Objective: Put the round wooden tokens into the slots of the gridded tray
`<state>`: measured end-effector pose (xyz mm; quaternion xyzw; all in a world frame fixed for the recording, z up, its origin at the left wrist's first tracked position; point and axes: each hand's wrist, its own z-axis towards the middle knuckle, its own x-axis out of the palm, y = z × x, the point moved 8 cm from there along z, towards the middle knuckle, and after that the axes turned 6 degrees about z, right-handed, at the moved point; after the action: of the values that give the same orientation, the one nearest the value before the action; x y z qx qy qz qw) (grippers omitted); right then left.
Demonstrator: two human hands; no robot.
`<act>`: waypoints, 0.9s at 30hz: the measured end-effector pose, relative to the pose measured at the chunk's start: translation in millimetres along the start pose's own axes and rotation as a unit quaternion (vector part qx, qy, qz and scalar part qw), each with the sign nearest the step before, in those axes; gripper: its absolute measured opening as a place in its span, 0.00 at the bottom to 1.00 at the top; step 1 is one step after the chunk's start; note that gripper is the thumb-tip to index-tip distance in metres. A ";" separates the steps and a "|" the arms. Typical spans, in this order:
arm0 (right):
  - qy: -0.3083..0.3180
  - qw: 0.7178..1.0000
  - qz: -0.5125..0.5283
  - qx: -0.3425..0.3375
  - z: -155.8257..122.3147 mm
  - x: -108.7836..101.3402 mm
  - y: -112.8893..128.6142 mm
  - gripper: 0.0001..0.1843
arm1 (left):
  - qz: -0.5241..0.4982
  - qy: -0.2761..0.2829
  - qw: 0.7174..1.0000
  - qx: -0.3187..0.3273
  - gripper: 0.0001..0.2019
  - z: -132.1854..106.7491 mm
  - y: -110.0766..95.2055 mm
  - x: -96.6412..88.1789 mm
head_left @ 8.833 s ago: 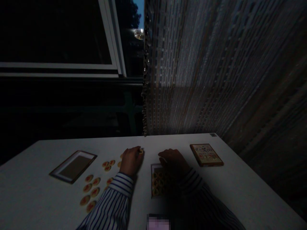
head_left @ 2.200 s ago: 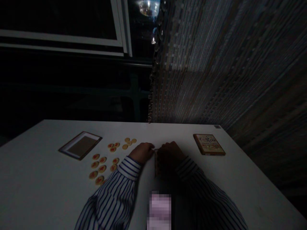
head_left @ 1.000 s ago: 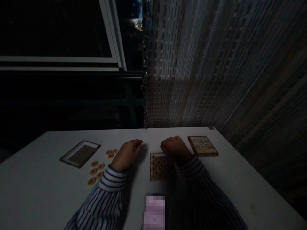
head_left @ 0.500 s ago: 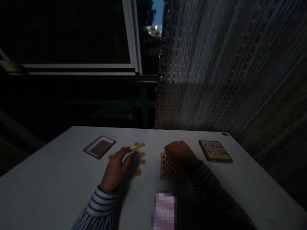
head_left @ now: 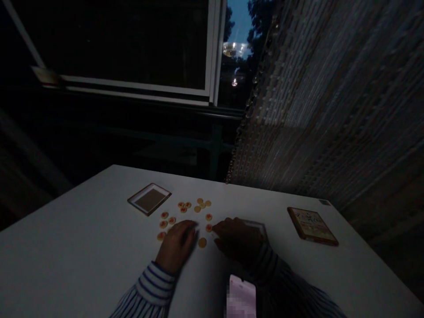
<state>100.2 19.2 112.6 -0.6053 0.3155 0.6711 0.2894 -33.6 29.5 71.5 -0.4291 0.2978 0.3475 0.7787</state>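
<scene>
My left hand lies palm down on the white table, fingers stretched forward, among several small round yellow discs with red marks. One disc lies just right of it. My right hand is in deep shadow, and its fingertips reach left next to another disc. It covers most of a small flat box, of which only the far corner shows. Both sleeves are striped.
A shallow brown tray with a pale rim lies left of the discs. A printed box lid sits at the right, near the table's edge. A beaded curtain hangs behind, with a dark window to the left. A blurred phone is near me.
The view has swung left. My right hand has moved left off the patterned box toward the discs. My left hand has drawn back a little among the discs.
</scene>
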 end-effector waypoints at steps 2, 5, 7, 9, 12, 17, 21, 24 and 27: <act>0.021 1.000 -0.004 0.003 5.1 12.2 6.8 0.12 | -0.001 -0.001 1.000 0.005 0.13 -2.0 2.5 2.1; 0.013 1.000 0.005 -0.018 12.1 23.7 19.6 0.09 | 0.007 -0.008 1.000 0.013 0.13 -4.6 3.4 1.8; 0.000 0.999 0.015 -0.038 15.2 28.9 26.9 0.09 | 0.015 -0.011 1.000 0.017 0.13 -5.7 2.4 1.8; -0.014 0.998 0.023 -0.050 16.7 33.6 30.3 0.09 | 0.019 -0.014 1.000 0.017 0.14 -6.3 1.4 2.0; -0.022 0.998 0.029 -0.054 17.4 41.8 29.6 0.08 | 0.013 -0.002 1.000 0.014 0.14 -6.6 1.3 5.1; -0.007 0.997 0.043 -0.057 18.2 52.8 26.4 0.08 | 0.006 0.023 1.000 -0.002 0.15 -8.8 4.5 9.3; -0.003 0.998 0.044 -0.052 19.7 53.6 25.2 0.09 | 0.003 0.026 1.000 -0.001 0.15 -11.0 5.2 10.4; -0.002 0.998 0.043 -0.055 19.7 50.7 26.1 0.10 | -0.002 0.017 1.000 -0.002 0.15 -11.1 6.3 10.2; -0.001 0.997 0.057 -0.053 19.8 46.9 25.7 0.09 | -0.014 0.010 1.000 -0.008 0.16 -10.2 6.5 8.5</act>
<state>63.3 18.5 69.2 -0.6000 0.3138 0.7027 0.2185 -35.5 25.5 57.4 -0.4426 0.2968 0.3351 0.7770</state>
